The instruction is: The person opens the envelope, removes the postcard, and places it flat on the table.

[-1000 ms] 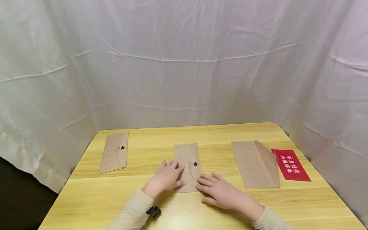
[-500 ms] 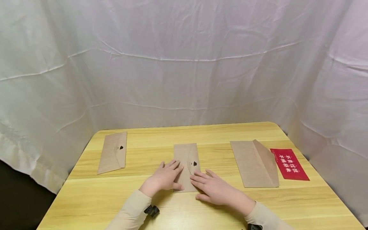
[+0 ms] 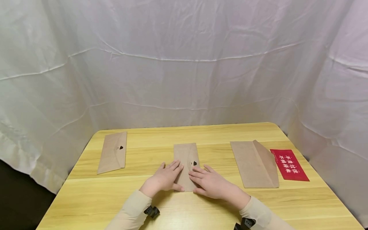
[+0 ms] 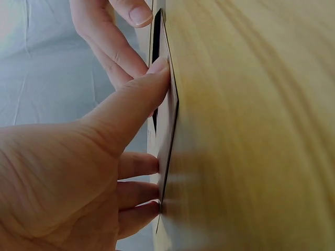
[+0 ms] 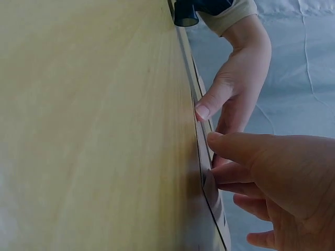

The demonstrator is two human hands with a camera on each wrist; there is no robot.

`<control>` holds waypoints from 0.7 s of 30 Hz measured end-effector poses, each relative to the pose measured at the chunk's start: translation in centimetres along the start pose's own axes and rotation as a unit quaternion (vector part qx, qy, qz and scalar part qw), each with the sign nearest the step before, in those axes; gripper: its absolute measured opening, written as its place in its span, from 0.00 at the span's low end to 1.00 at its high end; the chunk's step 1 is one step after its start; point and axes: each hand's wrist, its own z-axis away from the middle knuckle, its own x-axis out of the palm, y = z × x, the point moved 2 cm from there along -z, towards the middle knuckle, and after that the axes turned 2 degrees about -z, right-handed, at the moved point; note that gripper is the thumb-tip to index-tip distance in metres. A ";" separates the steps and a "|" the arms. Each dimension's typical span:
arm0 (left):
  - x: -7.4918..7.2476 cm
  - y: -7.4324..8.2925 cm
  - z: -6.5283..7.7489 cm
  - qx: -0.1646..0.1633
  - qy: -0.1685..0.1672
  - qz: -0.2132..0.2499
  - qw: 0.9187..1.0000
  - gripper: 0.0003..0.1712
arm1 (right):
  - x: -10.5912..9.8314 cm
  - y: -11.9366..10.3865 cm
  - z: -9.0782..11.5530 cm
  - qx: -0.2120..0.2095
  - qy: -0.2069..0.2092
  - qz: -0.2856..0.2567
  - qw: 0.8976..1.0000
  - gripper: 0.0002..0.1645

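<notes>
Touched the middle envelope (image 3: 185, 155) with the left hand (image 3: 164, 177) at its left side and the right hand (image 3: 212, 183) at its right, both outstretched and resting without a grip.

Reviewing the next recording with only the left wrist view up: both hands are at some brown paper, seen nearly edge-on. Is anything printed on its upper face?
Observer: Yes. In the head view, the middle envelope bears a small dark mark, just beyond the right hand.

Operator: My view doesn't show that. What lies farther over on the person's right?

Observer: A second envelope with its flap folded out, and a red card on the far side of that flap.
</notes>
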 end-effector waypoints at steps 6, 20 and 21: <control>0.1 0.0 0.0 -0.002 -0.002 0.005 1.000 0.56 | -0.3 0.1 0.1 -0.001 0.002 0.000 1.000 0.33; 0.2 -0.1 -0.1 -0.003 -0.002 0.003 1.000 0.56 | -1.2 0.4 0.7 -0.016 0.050 0.028 0.998 0.31; 0.2 -0.1 -0.1 -0.003 -0.002 0.003 1.000 0.57 | -1.3 0.4 0.7 -0.014 0.053 0.031 0.998 0.31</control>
